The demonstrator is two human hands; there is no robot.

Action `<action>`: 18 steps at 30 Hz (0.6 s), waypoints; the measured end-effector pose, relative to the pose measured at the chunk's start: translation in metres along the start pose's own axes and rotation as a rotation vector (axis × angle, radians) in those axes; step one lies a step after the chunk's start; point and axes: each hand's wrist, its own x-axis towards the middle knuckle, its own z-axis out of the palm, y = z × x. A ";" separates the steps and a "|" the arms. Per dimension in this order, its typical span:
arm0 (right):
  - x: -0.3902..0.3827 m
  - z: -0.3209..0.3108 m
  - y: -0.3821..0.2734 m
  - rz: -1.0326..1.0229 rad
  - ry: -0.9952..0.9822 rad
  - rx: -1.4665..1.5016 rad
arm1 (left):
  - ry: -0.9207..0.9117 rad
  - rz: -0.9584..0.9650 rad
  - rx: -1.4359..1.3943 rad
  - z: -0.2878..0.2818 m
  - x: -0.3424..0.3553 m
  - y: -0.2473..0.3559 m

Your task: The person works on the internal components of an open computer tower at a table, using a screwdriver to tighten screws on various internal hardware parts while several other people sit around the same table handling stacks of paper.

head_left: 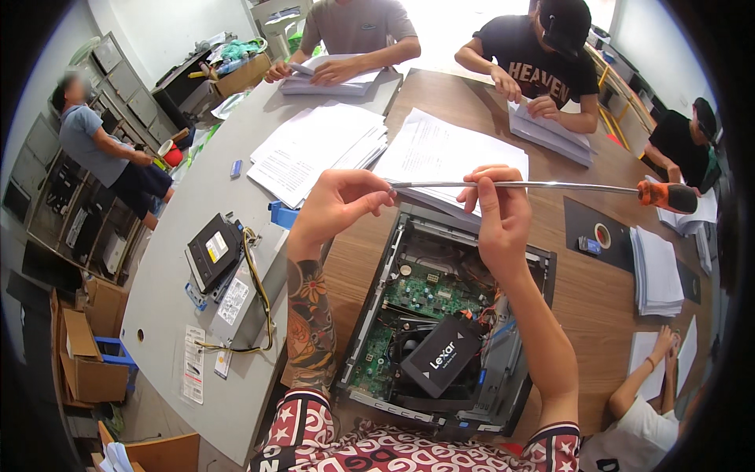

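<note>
A long screwdriver (582, 185) with an orange and black handle lies level above an opened computer case (543, 315). My right hand (503, 216) grips its shaft near the middle, handle to the right. At the tip, my left hand (342, 200) pinches thumb and finger together; a tiny metal piece shows there, too small to name. Inside the case are a green circuit board (429, 293), wires and a black fan housing (401, 342). A black solid-state drive (442, 355) rests tilted over the housing.
Left of the case lie a metal power supply (244, 295) with cables and a black optical drive (214, 250). Paper stacks (448, 153) stand just beyond the case. Several people sit round the table with papers; one person stands at far left. A tape roll (602, 235) lies right.
</note>
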 end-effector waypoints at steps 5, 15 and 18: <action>0.000 0.000 -0.002 -0.006 0.010 -0.012 | -0.030 -0.027 -0.002 0.005 0.000 0.007; 0.000 0.000 0.001 0.000 0.018 -0.012 | 0.066 -0.047 0.046 0.006 0.002 0.004; -0.002 0.005 0.003 0.033 0.000 -0.054 | 0.071 -0.047 0.063 -0.004 -0.002 -0.001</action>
